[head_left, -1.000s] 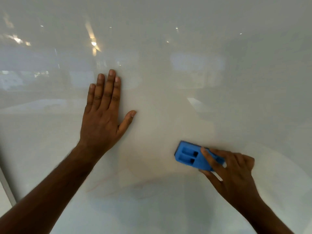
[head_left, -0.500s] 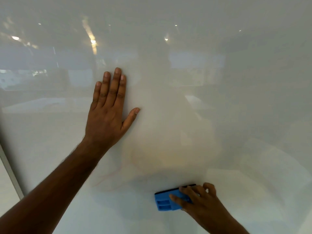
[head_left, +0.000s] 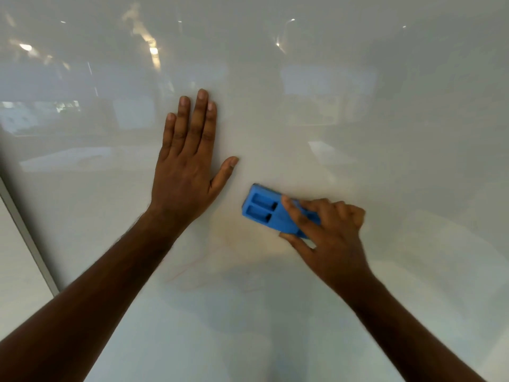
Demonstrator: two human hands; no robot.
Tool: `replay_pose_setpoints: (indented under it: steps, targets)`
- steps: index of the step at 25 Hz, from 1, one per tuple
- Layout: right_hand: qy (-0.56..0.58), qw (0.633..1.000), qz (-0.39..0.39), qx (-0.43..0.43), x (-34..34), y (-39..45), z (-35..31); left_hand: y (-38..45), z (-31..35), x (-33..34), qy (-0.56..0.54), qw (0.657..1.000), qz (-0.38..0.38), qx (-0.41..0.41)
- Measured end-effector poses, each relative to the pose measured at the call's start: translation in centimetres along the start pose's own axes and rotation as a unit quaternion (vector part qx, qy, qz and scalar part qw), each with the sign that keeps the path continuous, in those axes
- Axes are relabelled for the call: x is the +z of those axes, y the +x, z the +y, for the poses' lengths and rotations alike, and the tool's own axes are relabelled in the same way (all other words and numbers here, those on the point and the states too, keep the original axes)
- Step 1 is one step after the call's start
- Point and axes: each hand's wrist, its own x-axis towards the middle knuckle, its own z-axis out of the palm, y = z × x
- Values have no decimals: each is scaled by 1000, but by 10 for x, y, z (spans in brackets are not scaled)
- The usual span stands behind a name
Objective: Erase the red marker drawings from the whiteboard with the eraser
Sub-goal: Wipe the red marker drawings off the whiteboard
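Note:
A glossy whiteboard (head_left: 385,166) fills the head view. My right hand (head_left: 330,235) grips a blue eraser (head_left: 264,210) and presses it flat on the board just right of centre. My left hand (head_left: 187,161) lies flat on the board to the eraser's upper left, fingers together and thumb spread, holding nothing. Faint red marker traces (head_left: 192,264) and a pale smudge remain on the board below the left hand and under the eraser.
A grey metal frame edge (head_left: 30,238) runs diagonally down the far left, with a pale wall strip (head_left: 16,271) beyond it. Ceiling lights and room reflections glare on the upper board (head_left: 153,49).
My right hand first dropped low with the eraser, then swept up and to the right to mid-board near the left thumb. The left hand stays flat on the board.

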Motion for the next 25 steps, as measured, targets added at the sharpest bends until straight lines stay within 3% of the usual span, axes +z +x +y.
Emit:
replay_pose_setpoints:
  steps: [3,7,10,12,18,21,25]
  targets:
    - [2,995,-38,-94,23,-44,-39,-1,-12,-6,1,999,-17,37]
    - [-11,978,-114,-175,30,-121,-28,-5,-42,-15,20,994,-19,104]
    - [-64,980,-123,-142,20,-140,-2,-12,-75,-22,27,994,-18,101]
    - [-62,989,-88,-100,11,-129,10,-20,-95,-26,31,996,-22,84]
    - [-13,999,-9,39,2,-22,-15,-28,-94,-19,13,999,-10,35]
    - [18,999,-13,30,17,3,-66,-28,-93,-18,11,999,-8,38]
    - [19,996,-59,-69,36,-43,-98,-28,-112,-22,29,995,-16,98]
